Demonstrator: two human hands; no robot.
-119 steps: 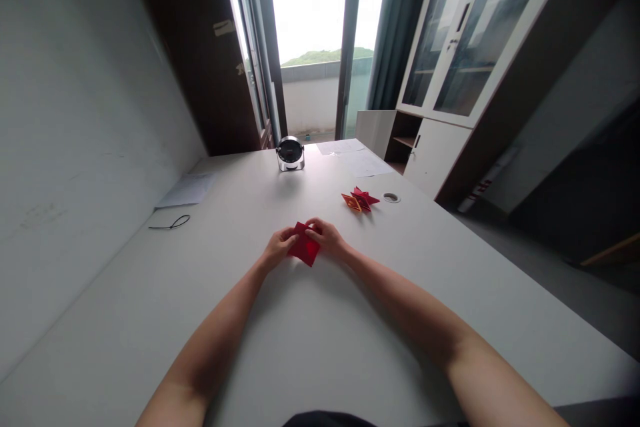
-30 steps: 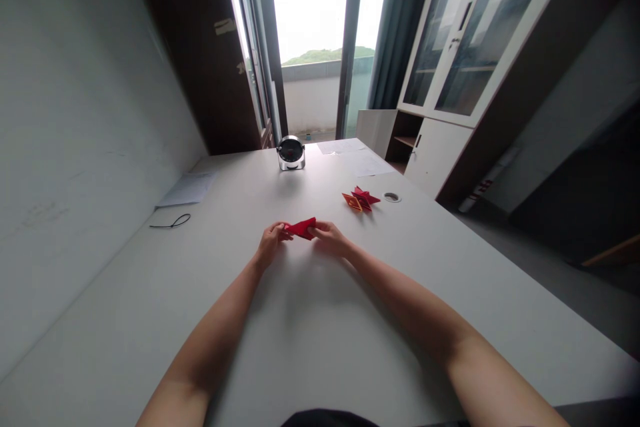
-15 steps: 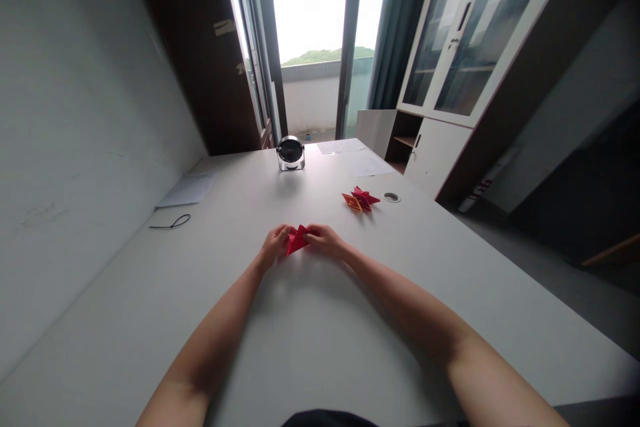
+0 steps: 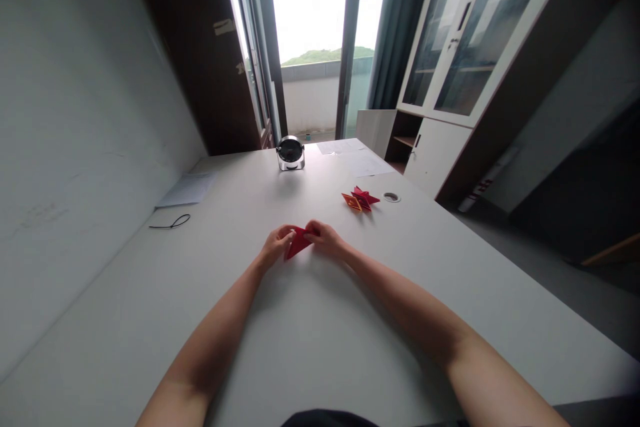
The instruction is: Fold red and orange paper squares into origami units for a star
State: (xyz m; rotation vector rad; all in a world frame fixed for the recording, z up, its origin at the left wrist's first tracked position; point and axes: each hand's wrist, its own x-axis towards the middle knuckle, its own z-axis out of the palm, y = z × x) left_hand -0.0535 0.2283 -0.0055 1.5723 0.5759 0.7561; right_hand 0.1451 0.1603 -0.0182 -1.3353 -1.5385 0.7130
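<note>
A small folded piece of red paper lies low over the white table, held between both hands. My left hand pinches its left side with the fingers curled. My right hand pinches its upper right corner. The paper looks like a narrow triangle pointing down and left. Further back on the right, several folded red and orange paper shapes sit together on the table.
A small round metal fan stands at the far end of the table. White sheets lie beyond it and a paper at the left by a black cord. A cable grommet is at the right edge.
The red paper went from a larger flat shape to a thin strip held up, then to a small triangle folded down near the table. Both hands have stayed close together on it.
</note>
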